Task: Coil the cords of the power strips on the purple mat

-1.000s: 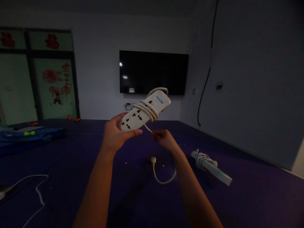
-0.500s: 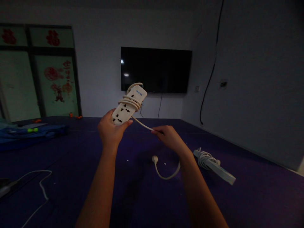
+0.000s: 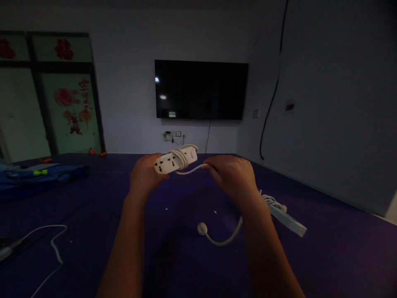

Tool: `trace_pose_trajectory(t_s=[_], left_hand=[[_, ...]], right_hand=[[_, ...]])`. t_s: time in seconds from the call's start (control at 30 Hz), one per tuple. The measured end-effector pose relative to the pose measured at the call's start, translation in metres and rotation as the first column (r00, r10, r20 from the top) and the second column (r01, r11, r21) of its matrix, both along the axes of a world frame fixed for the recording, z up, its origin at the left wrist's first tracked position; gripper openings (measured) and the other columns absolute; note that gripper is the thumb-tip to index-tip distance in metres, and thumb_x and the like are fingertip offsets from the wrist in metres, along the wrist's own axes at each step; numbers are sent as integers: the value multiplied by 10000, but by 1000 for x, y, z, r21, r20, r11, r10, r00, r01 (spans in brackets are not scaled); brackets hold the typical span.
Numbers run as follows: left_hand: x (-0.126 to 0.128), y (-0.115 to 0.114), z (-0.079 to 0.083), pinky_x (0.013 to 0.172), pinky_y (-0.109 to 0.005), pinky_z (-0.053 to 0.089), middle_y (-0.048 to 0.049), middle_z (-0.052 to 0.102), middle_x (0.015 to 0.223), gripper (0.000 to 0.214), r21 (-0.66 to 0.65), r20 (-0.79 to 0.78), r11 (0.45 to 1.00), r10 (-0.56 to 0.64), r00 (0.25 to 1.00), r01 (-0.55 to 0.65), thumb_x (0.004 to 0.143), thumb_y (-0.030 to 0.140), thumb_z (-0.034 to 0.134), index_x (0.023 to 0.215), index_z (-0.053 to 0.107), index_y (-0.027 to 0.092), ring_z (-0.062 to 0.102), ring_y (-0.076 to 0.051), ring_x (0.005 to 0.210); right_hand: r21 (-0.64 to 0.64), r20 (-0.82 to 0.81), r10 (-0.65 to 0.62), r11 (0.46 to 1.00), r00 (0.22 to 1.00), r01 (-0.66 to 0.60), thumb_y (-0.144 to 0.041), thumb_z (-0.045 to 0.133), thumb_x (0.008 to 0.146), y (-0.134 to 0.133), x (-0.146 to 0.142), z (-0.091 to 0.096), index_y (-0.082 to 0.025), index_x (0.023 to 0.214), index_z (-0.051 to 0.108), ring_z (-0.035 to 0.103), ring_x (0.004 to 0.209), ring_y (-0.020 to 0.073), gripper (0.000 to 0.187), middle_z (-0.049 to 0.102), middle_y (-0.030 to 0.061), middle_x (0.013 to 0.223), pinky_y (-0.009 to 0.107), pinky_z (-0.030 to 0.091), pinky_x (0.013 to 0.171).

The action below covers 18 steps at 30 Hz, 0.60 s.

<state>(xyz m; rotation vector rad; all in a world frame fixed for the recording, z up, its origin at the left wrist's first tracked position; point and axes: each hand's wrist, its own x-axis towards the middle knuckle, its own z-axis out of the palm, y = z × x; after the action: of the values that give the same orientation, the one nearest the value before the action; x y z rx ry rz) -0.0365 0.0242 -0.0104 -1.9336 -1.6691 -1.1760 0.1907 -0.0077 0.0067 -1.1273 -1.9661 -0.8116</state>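
Power strip [image 3: 169,164], long axis rising gently rightward, left hand [image 3: 145,174] clasping its left end, right hand [image 3: 232,176] pinching its cord [image 3: 192,169].

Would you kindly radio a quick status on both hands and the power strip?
Left hand gripping power strip; right hand pinching its cord. Cord partly wrapped round strip, plug unheld. Second strip off right, not in the way.
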Motion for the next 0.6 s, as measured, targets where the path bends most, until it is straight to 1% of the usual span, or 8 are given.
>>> trace_pose_trajectory(t_s=[0.07, 0.13, 0.2, 0.27, 0.33, 0.43, 0.5, 0.6], left_hand=[[5, -2, 0, 790, -349, 447, -68, 643, 995, 560, -64, -98, 995, -88, 991, 82, 525, 212, 748, 1068, 616, 232, 591, -251, 926], [12, -8, 2, 775, -340, 447, -60, 646, 986, 541, -128, -162, 983, -149, 975, 129, 535, 189, 723, 1063, 620, 243, 594, -244, 914], [20, -17, 5, 746, -331, 444, -56, 652, 970, 525, -191, -200, 969, -198, 960, 160, 542, 172, 699, 1056, 625, 250, 598, -240, 890], [26, -28, 8, 731, -328, 438, -51, 659, 965, 522, -253, -204, 948, -247, 947, 193, 534, 163, 689, 1045, 631, 250, 602, -237, 873], [29, -40, 12, 704, -317, 433, -37, 669, 934, 503, -343, -174, 905, -325, 930, 252, 529, 166, 682, 1023, 642, 249, 607, -229, 846], [31, -55, 17, 664, -291, 428, -20, 681, 887, 460, -473, -84, 795, -471, 878, 380, 534, 164, 667, 988, 659, 232, 613, -206, 799], [30, -62, 20, 662, -279, 432, -14, 688, 890, 462, -525, -18, 715, -551, 834, 462, 530, 149, 661, 986, 664, 220, 616, -192, 787], [27, -64, 21, 646, -264, 442, -7, 696, 892, 509, -560, 73, 609, -640, 765, 562, 510, 130, 675, 1011, 662, 216, 620, -180, 769]], right_hand=[[126, -1, 16, 992, 1000, -15, -288, 542, 855, 0, 4, 0, -235, 812, 689, 596, 674, 151, 162, 686, 18, 750, 260, 324, 549], [218, -13, 48, 975, 999, -44, -289, 543, 856, 2, 10, 0, -235, 813, 687, 601, 692, 151, 159, 687, 13, 758, 262, 345, 563], [265, -41, 81, 962, 996, -67, -292, 560, 847, 4, 16, 0, -233, 807, 686, 609, 707, 155, 145, 690, 9, 764, 264, 363, 581], [268, -81, 115, 959, 990, -90, -302, 591, 826, 5, 21, 0, -234, 795, 686, 616, 711, 156, 120, 693, 4, 768, 264, 376, 592], [232, -121, 164, 964, 979, -133, -314, 633, 792, 5, 25, 0, -235, 790, 688, 621, 703, 151, 97, 696, 0, 769, 259, 385, 593], [130, -183, 269, 960, 946, -248, -311, 687, 738, 5, 26, 1, -222, 796, 698, 614, 667, 138, 107, 693, 2, 746, 251, 396, 593], [47, -234, 345, 938, 909, -344, -298, 703, 715, 5, 25, 1, -207, 782, 707, 598, 624, 124, 113, 685, 4, 705, 245, 398, 578], [-72, -327, 433, 874, 840, -480, -290, 708, 698, 7, 22, 0, -192, 752, 715, 579, 594, 111, 112, 678, 8, 677, 233, 395, 546]])
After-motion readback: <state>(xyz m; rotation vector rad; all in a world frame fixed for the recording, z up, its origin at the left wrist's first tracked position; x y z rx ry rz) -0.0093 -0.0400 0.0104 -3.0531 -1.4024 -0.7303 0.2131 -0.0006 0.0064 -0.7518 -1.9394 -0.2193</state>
